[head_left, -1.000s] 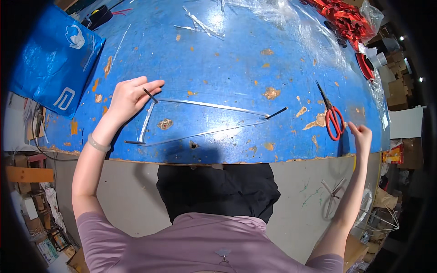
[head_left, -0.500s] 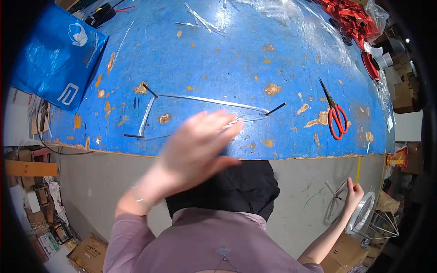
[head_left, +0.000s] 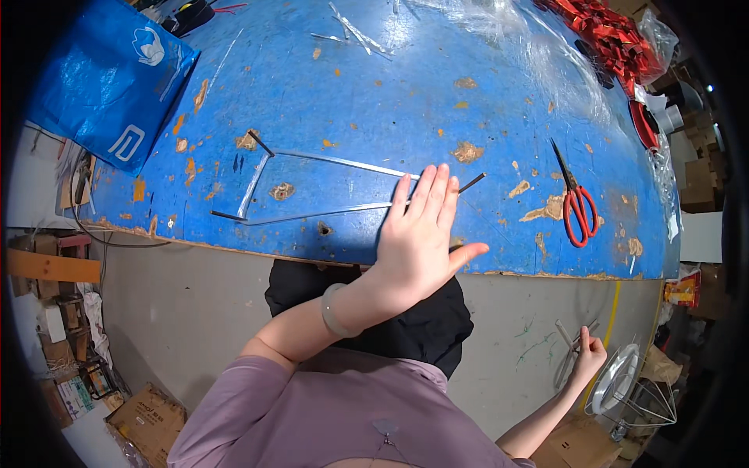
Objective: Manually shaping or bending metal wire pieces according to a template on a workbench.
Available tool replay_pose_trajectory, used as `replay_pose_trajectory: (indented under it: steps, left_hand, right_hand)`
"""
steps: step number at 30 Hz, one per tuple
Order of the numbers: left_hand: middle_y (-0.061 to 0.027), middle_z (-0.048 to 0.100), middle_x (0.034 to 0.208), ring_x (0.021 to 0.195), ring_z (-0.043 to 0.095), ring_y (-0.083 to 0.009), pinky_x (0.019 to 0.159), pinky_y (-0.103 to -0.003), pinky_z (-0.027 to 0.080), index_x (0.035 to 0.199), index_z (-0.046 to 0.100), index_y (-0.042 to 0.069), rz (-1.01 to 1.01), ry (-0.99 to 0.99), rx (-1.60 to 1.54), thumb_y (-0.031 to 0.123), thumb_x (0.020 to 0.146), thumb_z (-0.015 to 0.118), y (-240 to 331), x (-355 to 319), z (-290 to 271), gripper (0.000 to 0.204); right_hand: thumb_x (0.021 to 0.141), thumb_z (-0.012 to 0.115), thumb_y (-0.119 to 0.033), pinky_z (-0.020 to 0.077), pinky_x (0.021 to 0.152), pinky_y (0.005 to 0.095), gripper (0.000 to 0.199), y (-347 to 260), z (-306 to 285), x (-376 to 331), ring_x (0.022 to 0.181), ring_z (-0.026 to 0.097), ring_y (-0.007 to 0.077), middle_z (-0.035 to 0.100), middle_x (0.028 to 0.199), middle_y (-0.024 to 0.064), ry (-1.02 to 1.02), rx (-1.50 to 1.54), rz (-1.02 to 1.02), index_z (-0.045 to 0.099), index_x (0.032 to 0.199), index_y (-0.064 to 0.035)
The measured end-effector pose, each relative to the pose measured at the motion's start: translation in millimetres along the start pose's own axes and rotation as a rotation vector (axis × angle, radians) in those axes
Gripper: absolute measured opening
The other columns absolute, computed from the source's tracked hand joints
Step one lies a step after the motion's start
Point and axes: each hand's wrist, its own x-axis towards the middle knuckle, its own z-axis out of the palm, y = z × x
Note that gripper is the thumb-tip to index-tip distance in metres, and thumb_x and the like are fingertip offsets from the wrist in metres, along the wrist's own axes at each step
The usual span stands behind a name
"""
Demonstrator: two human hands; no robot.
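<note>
A long, narrow frame of thin silvery metal strips (head_left: 335,160) lies on the blue table, with short dark pegs sticking out at its corners. My left hand (head_left: 417,238) rests flat across the right end of this frame. Its fingers are stretched out side by side, the thumb is spread to the right, and they hide part of that end. Off to the right, beyond the table's near edge and above the floor, my right hand (head_left: 591,357) is closed on thin grey metal strips (head_left: 563,334). Their far ends poke out past the fingers.
Red-handled scissors (head_left: 579,210) lie right of the frame. A blue bag (head_left: 109,86) stands at the left; loose silvery strips (head_left: 355,31) lie at the back. Red shiny ribbon (head_left: 601,39) and clear plastic film (head_left: 538,62) occupy the far right. A wire rack (head_left: 644,398) stands low right.
My left hand has swept right and come down flat on the frame's right end. The frame's near strip has shifted slightly away from me. My right hand has dropped a little and moved left.
</note>
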Motion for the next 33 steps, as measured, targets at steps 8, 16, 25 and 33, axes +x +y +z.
replay_pose_trajectory:
  steps: [8,16,25,33]
  left_hand:
    - [-0.0251,0.031,0.129,0.123,0.028,-0.0345,0.099,-0.047,0.023,0.124,0.032,-0.009,-0.035,-0.145,-0.011,0.046,0.076,0.055,3.0,2.3,-11.6,0.076]
    - [-0.0339,0.027,0.126,0.121,0.023,-0.045,0.099,-0.051,0.018,0.123,0.028,-0.013,-0.38,0.153,0.207,0.05,0.076,0.052,-53.8,-52.4,-79.4,0.082]
    - [-0.0389,0.025,0.124,0.119,0.023,-0.0483,0.098,-0.052,0.019,0.121,0.027,-0.017,-0.544,0.171,0.338,0.052,0.075,0.052,-70.4,-57.1,-67.8,0.087]
    - [-0.0385,0.025,0.124,0.12,0.023,-0.047,0.099,-0.051,0.018,0.12,0.026,-0.018,-0.556,0.195,0.292,0.053,0.074,0.053,-76.4,-55.0,-69.4,0.089]
  right_hand:
    - [0.077,0.065,-0.022,0.0238,0.045,0.0225,0.041,13.7,-5.6,7.5,0.049,0.028,0.0064,0.034,0.049,-0.0036,-0.034,-0.059,-0.097,0.042,0.05,-0.0028]
    - [0.072,0.069,-0.025,0.0374,0.048,0.0306,0.029,-25.0,-0.8,-9.8,0.047,0.04,0.0133,0.054,0.053,0.0069,-0.028,-0.08,0.063,0.061,0.064,0.0017]
    - [0.073,0.068,-0.029,0.0391,0.05,0.0312,0.034,-48.8,-6.2,-13.8,0.049,0.043,0.0157,0.056,0.055,0.0088,-0.046,-0.12,0.063,0.062,0.065,0.0026]
    - [0.074,0.067,-0.03,0.0408,0.056,0.0321,0.033,-46.8,-1.6,-15.2,0.054,0.047,0.0168,0.058,0.059,0.0093,-0.05,-0.12,0.035,0.062,0.067,0.0027]
